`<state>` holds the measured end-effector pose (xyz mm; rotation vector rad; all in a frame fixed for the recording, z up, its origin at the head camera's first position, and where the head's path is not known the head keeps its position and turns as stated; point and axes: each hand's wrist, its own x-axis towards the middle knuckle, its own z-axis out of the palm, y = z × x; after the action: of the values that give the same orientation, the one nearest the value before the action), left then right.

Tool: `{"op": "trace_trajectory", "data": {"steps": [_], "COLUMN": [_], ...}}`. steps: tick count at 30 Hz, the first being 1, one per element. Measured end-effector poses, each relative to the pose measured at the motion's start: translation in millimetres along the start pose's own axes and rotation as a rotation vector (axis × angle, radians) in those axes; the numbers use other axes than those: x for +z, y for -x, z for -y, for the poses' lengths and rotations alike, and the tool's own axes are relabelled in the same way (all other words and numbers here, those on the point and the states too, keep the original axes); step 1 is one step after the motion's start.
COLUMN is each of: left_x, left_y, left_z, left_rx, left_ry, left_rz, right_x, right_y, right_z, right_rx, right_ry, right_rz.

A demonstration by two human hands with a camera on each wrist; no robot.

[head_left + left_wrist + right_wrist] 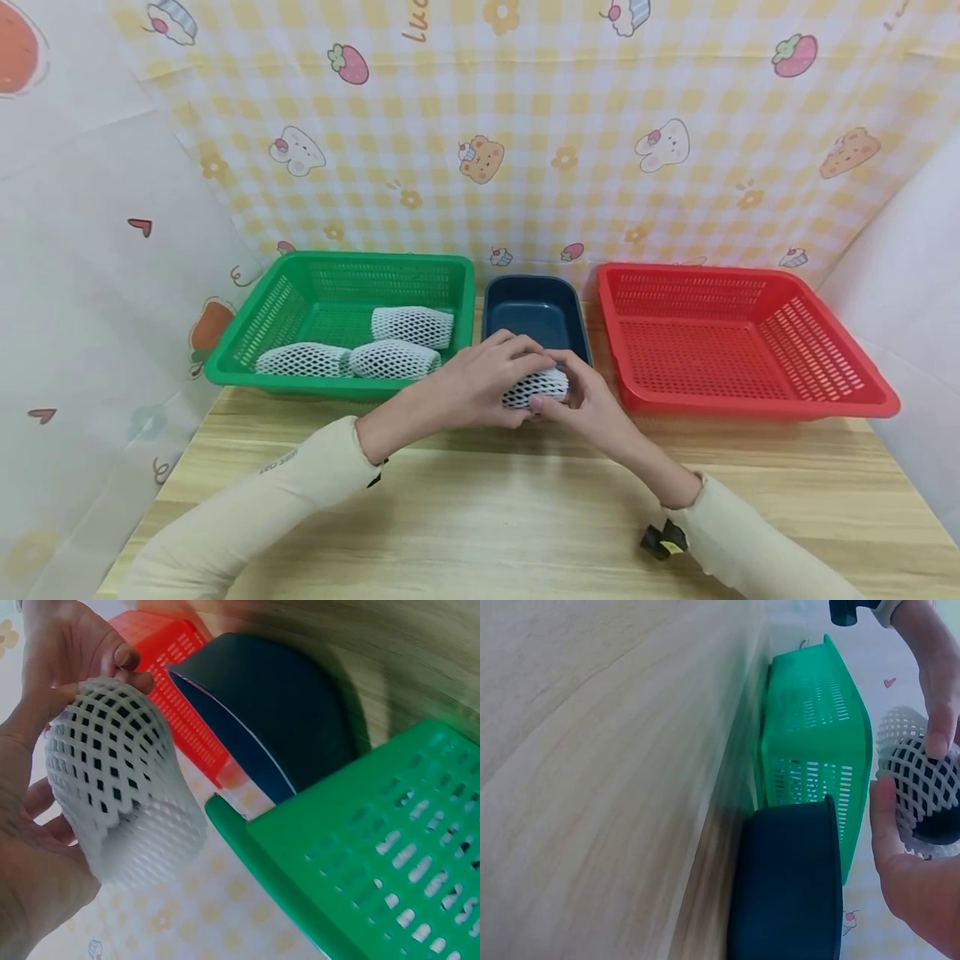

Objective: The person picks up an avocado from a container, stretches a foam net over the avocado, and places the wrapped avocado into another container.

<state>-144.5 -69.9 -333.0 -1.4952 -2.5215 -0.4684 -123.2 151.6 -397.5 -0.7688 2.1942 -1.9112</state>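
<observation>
My left hand [483, 383] and right hand [592, 404] meet in front of the navy tub [536, 321], both gripping a white foam net sleeve [538, 387]. Inside the sleeve sits a dark, rounded thing [939, 826], its end showing at the sleeve's opening in the right wrist view; its kind I cannot tell. The left fingers curl over the sleeve from the left. At the other end, the right thumb and fingers pinch the mesh. In the left wrist view, the far end of the sleeve looks loose and see-through.
Left of the tub stands a green basket [337, 385] with three white foam-netted things [412, 325] in it. A red basket [757, 407] is on the right. Behind them hangs a checked cloth [555, 108]; the wooden table [495, 517] stretches towards me.
</observation>
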Motion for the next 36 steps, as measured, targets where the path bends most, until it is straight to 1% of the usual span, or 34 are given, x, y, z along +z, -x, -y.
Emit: {"op": "trace_trajectory", "data": {"steps": [2,5,8,10,14,16,18,24,26,28,30,33,36], "left_x": [0.3,0.8,2.1,3.2,4.0,3.6,2.5,-0.5,-0.4,0.1,0.7,1.4,2.2], "left_y": [1.8,6.2,11.3,14.1,18.4,19.7,20.5,22.5,23.0,23.5,23.5,23.2,22.6], "left_z": [0.5,1.4,2.4,3.4,6.1,7.8,9.5,14.2,15.4,16.3,16.7,16.6,16.7], "left_rx": [-0.025,-0.089,-0.149,-0.168,-0.157,-0.144,-0.137,-0.16,-0.167,-0.168,-0.162,-0.15,-0.141], "left_ry": [0.0,-0.018,-0.041,-0.041,-0.034,-0.033,-0.034,-0.027,-0.025,-0.027,-0.026,-0.021,-0.02], "left_rz": [0.007,0.032,0.048,0.043,0.006,-0.014,-0.028,-0.045,-0.043,-0.038,-0.037,-0.047,-0.061], "right_x": [-1,-2,-1,-1,-1,-3,-6,-17,-20,-21,-21,-19,-17], "right_y": [1,2,2,3,3,4,5,10,13,14,14,13,11], "right_z": [-1,-2,-3,-4,-3,-3,-3,-7,-8,-10,-11,-13,-13], "right_rx": [-0.004,0.003,0.01,0.014,0.017,0.003,-0.019,-0.132,-0.146,-0.14,-0.119,-0.081,-0.056], "right_ry": [0.015,0.039,0.029,0.021,0.001,-0.004,0.001,0.019,0.021,0.031,0.047,0.059,0.054], "right_rz": [-0.012,-0.026,-0.033,-0.038,-0.024,-0.018,-0.03,-0.165,-0.188,-0.181,-0.15,-0.101,-0.08]}}
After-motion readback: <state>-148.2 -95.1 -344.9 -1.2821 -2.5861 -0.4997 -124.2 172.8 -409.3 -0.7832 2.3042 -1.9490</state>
